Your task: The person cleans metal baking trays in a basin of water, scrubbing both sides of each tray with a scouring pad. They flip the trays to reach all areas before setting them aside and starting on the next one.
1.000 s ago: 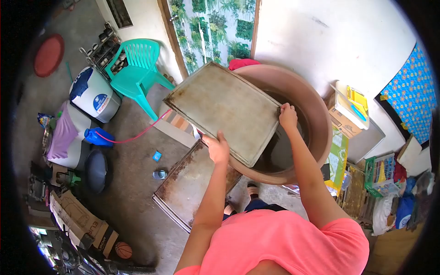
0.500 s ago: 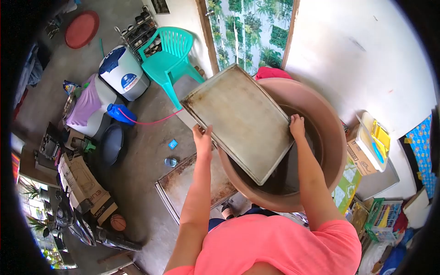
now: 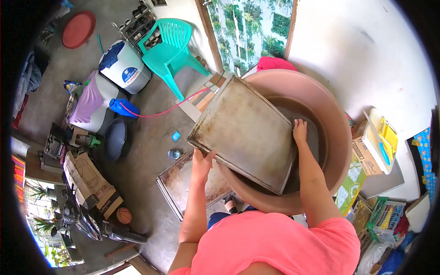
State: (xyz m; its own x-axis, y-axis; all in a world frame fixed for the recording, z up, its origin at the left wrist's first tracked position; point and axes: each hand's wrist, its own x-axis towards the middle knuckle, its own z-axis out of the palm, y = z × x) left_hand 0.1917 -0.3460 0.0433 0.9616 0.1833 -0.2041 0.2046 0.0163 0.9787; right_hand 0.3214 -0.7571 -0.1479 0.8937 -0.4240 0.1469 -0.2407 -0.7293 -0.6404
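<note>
A large flat metal baking tray (image 3: 247,130), stained brown along its rim, is tilted over a big brown plastic tub (image 3: 337,133). Dark water (image 3: 316,137) shows in the tub beyond the tray's right side. My left hand (image 3: 201,162) grips the tray's left edge, with the thumb on top. At the opposite edge, my right hand (image 3: 300,130) has its fingers wrapped over the rim. More stained trays (image 3: 195,183) lie on the floor left of the tub, partly hidden by my left forearm.
A green plastic chair (image 3: 169,52) and a washing machine (image 3: 124,68) stand at the back left. A pink hose (image 3: 167,111) crosses the floor. Near the trays are a glass (image 3: 173,154) and a blue packet (image 3: 176,136). Boxes (image 3: 366,156) and a green crate (image 3: 385,219) line the right.
The tray has shifted slightly right and its near edge has dipped lower into the tub, with both hands still holding it. The camera view has shifted a little.
</note>
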